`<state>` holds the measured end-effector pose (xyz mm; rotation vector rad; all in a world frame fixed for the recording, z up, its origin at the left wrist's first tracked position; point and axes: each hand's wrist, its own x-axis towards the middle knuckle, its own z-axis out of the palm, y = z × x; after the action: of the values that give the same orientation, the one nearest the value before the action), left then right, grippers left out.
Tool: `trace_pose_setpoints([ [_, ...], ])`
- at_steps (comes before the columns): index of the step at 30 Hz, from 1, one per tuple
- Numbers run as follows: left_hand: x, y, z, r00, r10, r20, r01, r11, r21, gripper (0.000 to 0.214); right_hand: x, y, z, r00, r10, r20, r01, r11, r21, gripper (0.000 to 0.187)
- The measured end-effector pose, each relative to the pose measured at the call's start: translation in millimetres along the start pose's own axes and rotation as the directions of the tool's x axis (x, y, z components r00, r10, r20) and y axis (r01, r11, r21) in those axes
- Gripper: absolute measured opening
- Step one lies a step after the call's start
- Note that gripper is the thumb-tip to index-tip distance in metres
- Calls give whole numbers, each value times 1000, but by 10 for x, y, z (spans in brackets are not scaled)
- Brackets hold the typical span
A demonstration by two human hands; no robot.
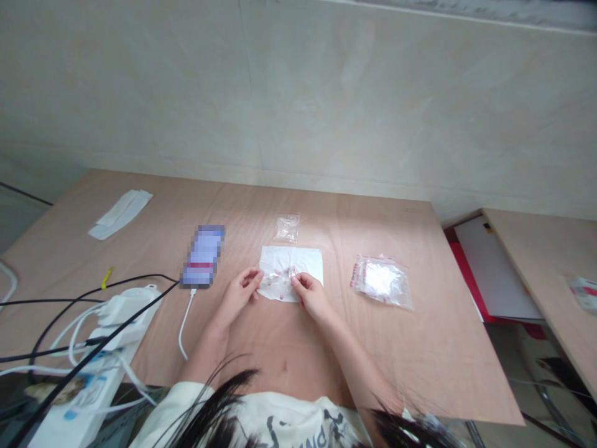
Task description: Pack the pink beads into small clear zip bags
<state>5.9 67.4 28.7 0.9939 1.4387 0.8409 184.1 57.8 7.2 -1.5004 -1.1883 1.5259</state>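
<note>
Both my hands are at the middle of the wooden table (261, 354), over a white paper sheet (305, 261). A small clear plastic bag (277, 280) with small red beads lies on the sheet. My left hand (240, 292) grips the bag's left side, while my right hand (308, 295) pinches its right part. A small red bead (282, 297) sits near the sheet's lower edge. A second small clear bag (286, 228) lies beyond the sheet, and a larger clear zip bag (382, 281) with white contents lies to the right.
A phone (203, 256) with a white cable (185, 330) lies left of my hands. Further left are a power strip (93, 392), a white charger (125, 306), tangled cables, a yellow item (107, 277) and white paper strips (120, 214). A wall backs the table.
</note>
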Motion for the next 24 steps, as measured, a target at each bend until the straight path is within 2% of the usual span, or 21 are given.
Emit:
trace_pose_setpoints([
  [4,-9,34,20,998,-65,1,64,990,-122,39,0,13,7,1000,-12,6,12,1000,17,30],
  [10,-6,57,17,997,-77,-24,71,977,-200,38,-2,-1,6,1000,-16,0,16,1000,18,30],
  [24,46,31,-37,998,-29,-60,23,994,-106,31,13,-48,22,998,50,-37,-46,993,112,32],
])
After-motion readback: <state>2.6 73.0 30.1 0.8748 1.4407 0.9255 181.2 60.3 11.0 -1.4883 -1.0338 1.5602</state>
